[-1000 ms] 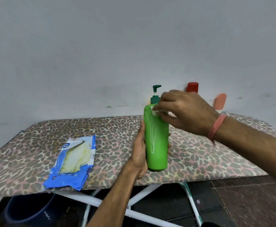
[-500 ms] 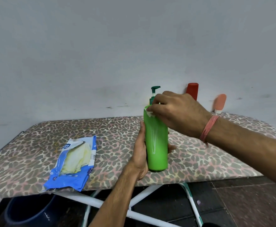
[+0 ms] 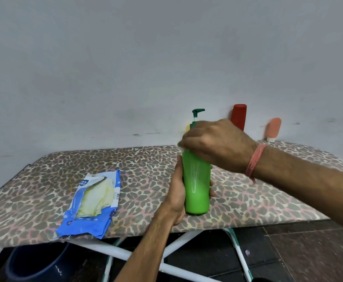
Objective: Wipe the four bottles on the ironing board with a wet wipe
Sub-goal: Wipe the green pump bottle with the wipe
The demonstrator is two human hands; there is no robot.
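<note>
The right hand (image 3: pixel 215 143) is curled over the shoulder of the green pump bottle (image 3: pixel 197 184), its fingers closed on a white wet wipe (image 3: pixel 181 145), of which only a small edge shows at the left of the knuckles. A pink wristband (image 3: pixel 255 159) circles the right wrist. The left hand (image 3: pixel 176 192) grips the lower body of the same bottle from the left side, thumb along the front, fingertips showing at the right edge. The bottle stands upright near the front edge of the leopard-print ironing board (image 3: pixel 44 190); its dark green pump head (image 3: pixel 197 112) rises above the right hand. A red bottle (image 3: pixel 239 117) and a peach tube (image 3: pixel 274 129), cap down, stand at the far edge by the wall. An opened blue wet wipe pack (image 3: pixel 93 204) lies flat on the left of the board.
</note>
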